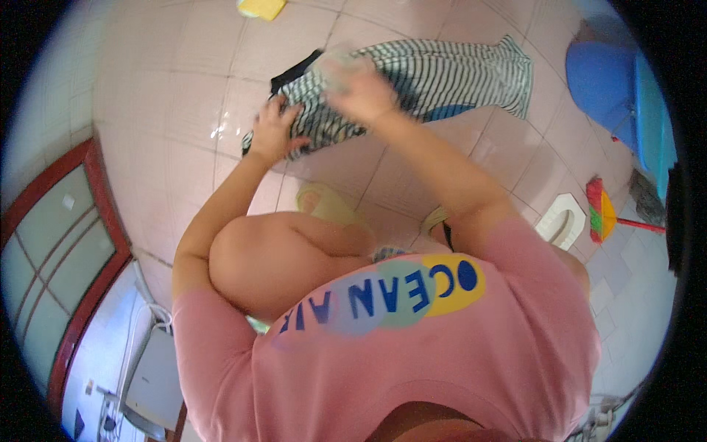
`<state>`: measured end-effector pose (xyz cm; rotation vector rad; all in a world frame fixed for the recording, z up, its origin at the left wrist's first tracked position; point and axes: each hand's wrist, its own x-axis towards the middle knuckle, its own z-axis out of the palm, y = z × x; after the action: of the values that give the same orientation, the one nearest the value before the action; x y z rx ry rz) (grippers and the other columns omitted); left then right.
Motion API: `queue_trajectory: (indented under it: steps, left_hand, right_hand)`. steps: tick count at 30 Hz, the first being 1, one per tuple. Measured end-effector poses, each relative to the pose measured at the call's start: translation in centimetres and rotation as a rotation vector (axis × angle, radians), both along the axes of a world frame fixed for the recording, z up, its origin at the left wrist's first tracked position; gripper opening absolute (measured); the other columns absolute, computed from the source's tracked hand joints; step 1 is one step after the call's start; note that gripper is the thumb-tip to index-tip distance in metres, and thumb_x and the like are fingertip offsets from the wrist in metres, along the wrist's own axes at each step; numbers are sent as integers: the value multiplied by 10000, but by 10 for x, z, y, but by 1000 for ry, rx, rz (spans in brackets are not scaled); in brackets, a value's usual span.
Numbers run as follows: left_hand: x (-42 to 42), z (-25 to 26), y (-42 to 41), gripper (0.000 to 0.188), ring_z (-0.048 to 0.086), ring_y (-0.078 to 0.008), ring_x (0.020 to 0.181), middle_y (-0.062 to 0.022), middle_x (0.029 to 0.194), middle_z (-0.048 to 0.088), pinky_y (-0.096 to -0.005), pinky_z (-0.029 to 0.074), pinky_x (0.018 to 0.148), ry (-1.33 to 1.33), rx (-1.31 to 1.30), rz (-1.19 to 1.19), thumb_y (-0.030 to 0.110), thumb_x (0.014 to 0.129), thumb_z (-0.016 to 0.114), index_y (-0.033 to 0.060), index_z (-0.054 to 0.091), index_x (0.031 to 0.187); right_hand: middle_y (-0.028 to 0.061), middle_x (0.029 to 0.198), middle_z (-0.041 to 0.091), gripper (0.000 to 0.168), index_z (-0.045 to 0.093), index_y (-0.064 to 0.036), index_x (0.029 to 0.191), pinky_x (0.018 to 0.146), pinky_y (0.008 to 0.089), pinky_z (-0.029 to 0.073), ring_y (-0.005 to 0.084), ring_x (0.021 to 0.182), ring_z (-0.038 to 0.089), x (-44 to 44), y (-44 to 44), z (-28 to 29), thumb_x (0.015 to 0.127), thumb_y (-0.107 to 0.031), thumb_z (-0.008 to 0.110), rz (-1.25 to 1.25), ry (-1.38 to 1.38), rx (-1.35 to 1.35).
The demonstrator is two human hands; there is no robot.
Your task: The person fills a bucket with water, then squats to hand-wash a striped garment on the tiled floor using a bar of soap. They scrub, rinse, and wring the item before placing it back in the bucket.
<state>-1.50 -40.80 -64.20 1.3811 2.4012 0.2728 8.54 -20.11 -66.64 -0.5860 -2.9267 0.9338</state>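
A black-and-white striped garment (464, 72), with dark and blue patches, lies stretched out on the tiled floor before me. My left hand (273, 130) presses on its left end, fingers spread over the cloth. Over the garment's middle left is my right hand (364, 96), blurred by motion. At its fingers is a pale, whitish object (336, 62), too smeared to identify; the hand seems closed around it. A black part (295, 72) of the cloth sticks out along the far edge.
Pink tiles (165, 110) look wet near my left hand. A yellow object (262, 8) lies at the far edge. On the right are a blue plastic basin (599, 88), a white squat toilet (562, 221) and a red-handled brush or broom (602, 210). A red-framed door (61, 265) stands left.
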Motion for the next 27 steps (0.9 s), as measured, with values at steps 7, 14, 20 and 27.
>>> queue_trajectory:
  steps: [7,14,20,27]
  left_hand:
    - [-1,-39,-28,448,484,-326,905,-141,971,479,-380,441,746,-236,100,92,3,599,701,109,550,1007]
    - [-2,-33,-4,655,474,-364,950,-189,1058,443,-396,419,795,-187,-26,284,57,543,777,68,442,1106]
    - [-14,-45,-34,556,559,-359,814,-183,888,543,-392,472,700,-285,-28,238,107,599,768,2,446,1040]
    - [-13,-45,-23,616,583,-332,875,-208,940,580,-387,469,743,-343,-66,461,110,575,782,-6,379,1027]
  right_hand:
    - [155,1016,535,513,508,-204,1202,762,382,479,290,961,558,96,178,-43,772,-483,541,-356,-229,368]
    - [183,962,577,492,553,-56,1084,779,392,467,287,907,562,60,97,-18,748,-414,591,-630,-159,60]
    - [146,1021,572,539,486,-333,1216,821,380,458,288,953,524,62,41,-31,700,-356,639,168,25,152]
    - [173,964,572,505,414,-223,1299,720,386,471,306,771,583,162,199,-34,828,-374,517,-1082,-326,175]
